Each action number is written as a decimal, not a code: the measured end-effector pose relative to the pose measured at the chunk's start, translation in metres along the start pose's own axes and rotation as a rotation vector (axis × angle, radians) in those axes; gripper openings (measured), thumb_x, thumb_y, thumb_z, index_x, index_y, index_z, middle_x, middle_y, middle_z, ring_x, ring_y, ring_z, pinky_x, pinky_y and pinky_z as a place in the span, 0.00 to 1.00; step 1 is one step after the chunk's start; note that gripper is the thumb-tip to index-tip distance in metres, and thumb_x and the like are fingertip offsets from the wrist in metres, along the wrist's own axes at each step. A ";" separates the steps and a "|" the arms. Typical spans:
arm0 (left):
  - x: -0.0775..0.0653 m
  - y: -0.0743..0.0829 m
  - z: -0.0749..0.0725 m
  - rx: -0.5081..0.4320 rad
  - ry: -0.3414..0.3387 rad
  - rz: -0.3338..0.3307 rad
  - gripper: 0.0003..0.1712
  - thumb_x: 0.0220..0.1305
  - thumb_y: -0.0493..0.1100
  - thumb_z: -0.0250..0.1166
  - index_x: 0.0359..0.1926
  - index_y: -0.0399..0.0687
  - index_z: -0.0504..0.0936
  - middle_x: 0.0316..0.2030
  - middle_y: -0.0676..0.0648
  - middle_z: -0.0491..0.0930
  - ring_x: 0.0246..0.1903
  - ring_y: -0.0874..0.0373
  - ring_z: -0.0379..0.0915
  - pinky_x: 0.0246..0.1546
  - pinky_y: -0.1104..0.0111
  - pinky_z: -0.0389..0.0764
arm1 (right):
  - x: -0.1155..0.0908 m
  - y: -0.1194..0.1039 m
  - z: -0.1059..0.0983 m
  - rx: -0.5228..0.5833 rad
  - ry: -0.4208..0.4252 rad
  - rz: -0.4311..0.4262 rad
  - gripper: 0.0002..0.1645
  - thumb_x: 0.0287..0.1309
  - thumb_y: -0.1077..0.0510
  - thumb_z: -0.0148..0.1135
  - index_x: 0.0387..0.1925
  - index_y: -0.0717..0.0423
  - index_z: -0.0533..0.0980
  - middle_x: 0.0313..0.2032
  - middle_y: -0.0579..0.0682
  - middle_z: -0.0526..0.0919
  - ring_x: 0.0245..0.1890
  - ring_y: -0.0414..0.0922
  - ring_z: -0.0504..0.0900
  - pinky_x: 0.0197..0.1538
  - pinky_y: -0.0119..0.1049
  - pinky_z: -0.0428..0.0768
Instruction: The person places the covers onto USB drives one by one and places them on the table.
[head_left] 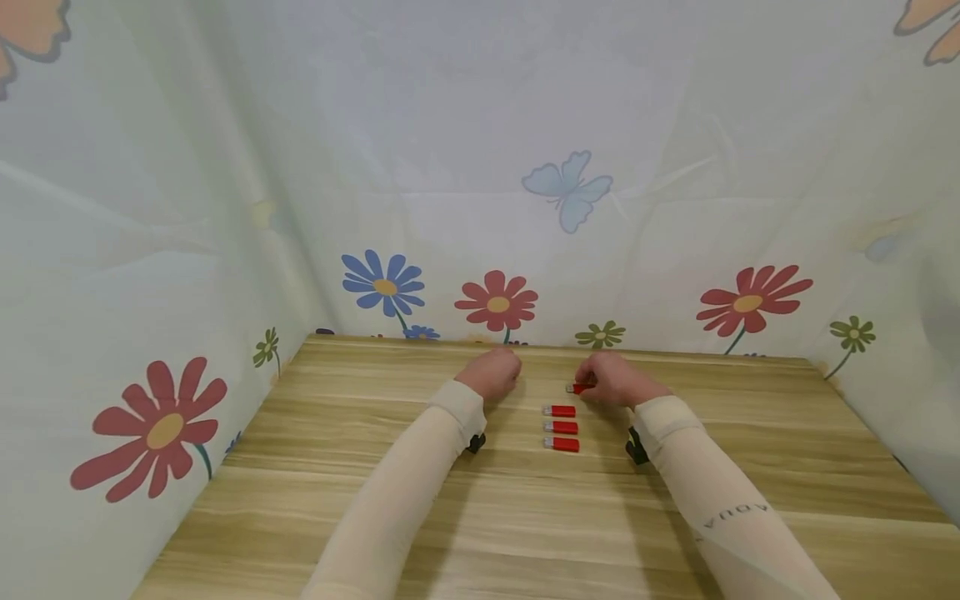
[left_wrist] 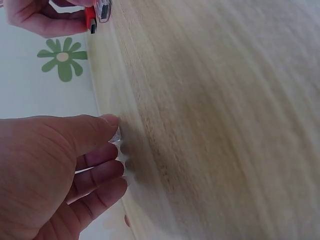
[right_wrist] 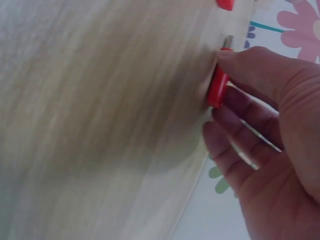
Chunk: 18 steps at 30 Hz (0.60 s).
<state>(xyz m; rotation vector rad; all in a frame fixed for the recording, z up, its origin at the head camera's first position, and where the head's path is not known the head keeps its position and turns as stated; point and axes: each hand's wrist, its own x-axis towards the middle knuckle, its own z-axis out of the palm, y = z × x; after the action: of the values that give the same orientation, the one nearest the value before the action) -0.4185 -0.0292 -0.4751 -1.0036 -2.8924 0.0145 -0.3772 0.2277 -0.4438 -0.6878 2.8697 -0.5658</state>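
My right hand (head_left: 617,380) pinches a red USB flash drive (right_wrist: 218,85) between thumb and fingers, close to the wooden tabletop. Its bare metal plug points left in the head view. Across from it, my left hand (head_left: 491,375) holds a small clear cap (left_wrist: 116,135) between thumb and fingertips; the fingers hide most of it. A gap separates the two hands. Nearer to me, three more red flash drives, the far one (head_left: 559,411), the middle one (head_left: 561,427) and the near one (head_left: 562,445), lie in a column with clear caps at their left ends.
The wood-grain table (head_left: 510,508) ends at a flower-printed white curtain (head_left: 465,192) behind both hands. More curtain hangs along the left and right sides. A dark wrist device (head_left: 637,446) sits below the right cuff, another (head_left: 476,442) by the left.
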 end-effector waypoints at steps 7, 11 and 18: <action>-0.002 -0.004 0.000 0.002 0.008 0.011 0.07 0.72 0.44 0.63 0.40 0.48 0.86 0.38 0.50 0.86 0.40 0.57 0.82 0.49 0.65 0.83 | 0.001 0.000 0.000 0.000 0.005 -0.047 0.04 0.60 0.63 0.71 0.36 0.59 0.86 0.33 0.48 0.87 0.31 0.41 0.79 0.38 0.38 0.81; -0.003 -0.004 -0.002 0.014 -0.016 0.000 0.09 0.73 0.45 0.62 0.43 0.47 0.86 0.42 0.48 0.86 0.43 0.55 0.83 0.52 0.64 0.83 | 0.000 -0.001 -0.001 -0.011 -0.004 -0.053 0.03 0.60 0.62 0.71 0.33 0.59 0.85 0.30 0.47 0.86 0.29 0.40 0.78 0.37 0.36 0.80; -0.003 -0.008 0.002 0.036 -0.020 0.028 0.11 0.74 0.43 0.57 0.45 0.46 0.85 0.45 0.47 0.86 0.47 0.54 0.83 0.55 0.63 0.82 | 0.001 -0.002 -0.001 -0.026 -0.023 -0.029 0.03 0.59 0.62 0.70 0.31 0.58 0.85 0.29 0.46 0.85 0.27 0.41 0.76 0.34 0.35 0.77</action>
<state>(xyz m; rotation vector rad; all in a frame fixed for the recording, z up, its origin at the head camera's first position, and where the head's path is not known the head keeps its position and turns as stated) -0.4211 -0.0375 -0.4772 -1.0439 -2.8844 0.0784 -0.3773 0.2263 -0.4422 -0.7366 2.8549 -0.5217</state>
